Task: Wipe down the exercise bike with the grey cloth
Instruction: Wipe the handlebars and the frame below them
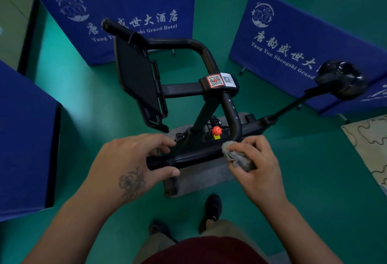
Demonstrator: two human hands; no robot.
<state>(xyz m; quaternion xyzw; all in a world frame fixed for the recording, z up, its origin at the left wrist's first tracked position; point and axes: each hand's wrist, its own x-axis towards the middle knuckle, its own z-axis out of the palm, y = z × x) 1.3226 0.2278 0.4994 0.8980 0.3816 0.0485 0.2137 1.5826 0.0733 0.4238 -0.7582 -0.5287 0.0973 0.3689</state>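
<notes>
On the near handlebar (188, 158) of the black exercise bike (215, 117), the right hand (257, 165) pinches a bunched grey cloth (236, 157), fingers curled round it, cloth pressed against the bar right at its bend. Left hand (134, 159) wraps the same bar's end, thumb under, fingers curled over the top, flower tattoo on its back. Just above the hands: red knob (217, 131) with a yellow tag on the frame. Upright post rises to a clamp carrying two QR stickers (219, 80), one red-framed, one blue. Dark tablet holder (138, 81) tilts left of the clamp; far handlebar loops behind it. Black saddle (341, 79) sits at right on its post. Bike base stands on a grey mat (199, 180) on a green floor (314, 169). Blue hotel-logo barriers (117, 16) ring the bike. Black shoes (211, 211) at bottom centre.
</notes>
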